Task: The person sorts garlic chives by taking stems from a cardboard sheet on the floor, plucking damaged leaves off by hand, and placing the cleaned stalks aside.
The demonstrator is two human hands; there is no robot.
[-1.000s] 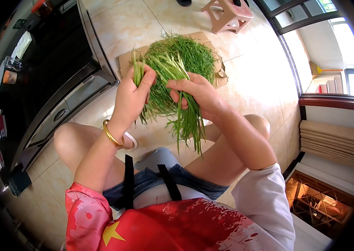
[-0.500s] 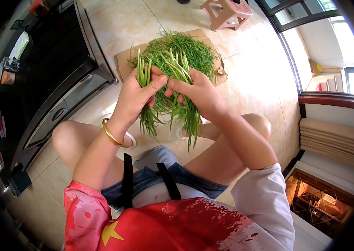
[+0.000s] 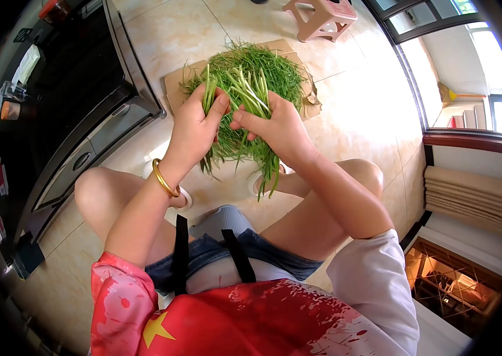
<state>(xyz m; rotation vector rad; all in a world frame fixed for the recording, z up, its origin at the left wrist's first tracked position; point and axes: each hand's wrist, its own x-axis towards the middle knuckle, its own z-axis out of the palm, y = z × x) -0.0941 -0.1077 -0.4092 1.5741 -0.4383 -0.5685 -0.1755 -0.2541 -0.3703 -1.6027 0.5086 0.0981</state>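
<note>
My left hand (image 3: 194,127) is closed around a small bunch of chives (image 3: 210,90), pale stem ends up and green leaves hanging below. In my right hand (image 3: 280,124) is a thicker bunch of chives (image 3: 251,94), its whitish stems fanned out at the top. The two hands are close together, with a small gap between their fingertips. Beneath and beyond them, a big heap of chives (image 3: 280,71) lies on a flattened cardboard sheet (image 3: 175,86) on the floor. My hands hide part of the heap.
A pink plastic stool (image 3: 321,19) stands on the tiled floor (image 3: 375,101) beyond the heap. To the left is a black cabinet (image 3: 67,107) with small items on top. My knees flank the work area. At right are a glass door (image 3: 408,77) and a broom (image 3: 448,94).
My left hand has moved slightly up and right with its bunch, whose stems now lean right. The right hand's bunch has risen a little, its leaf tips hanging higher than before.
</note>
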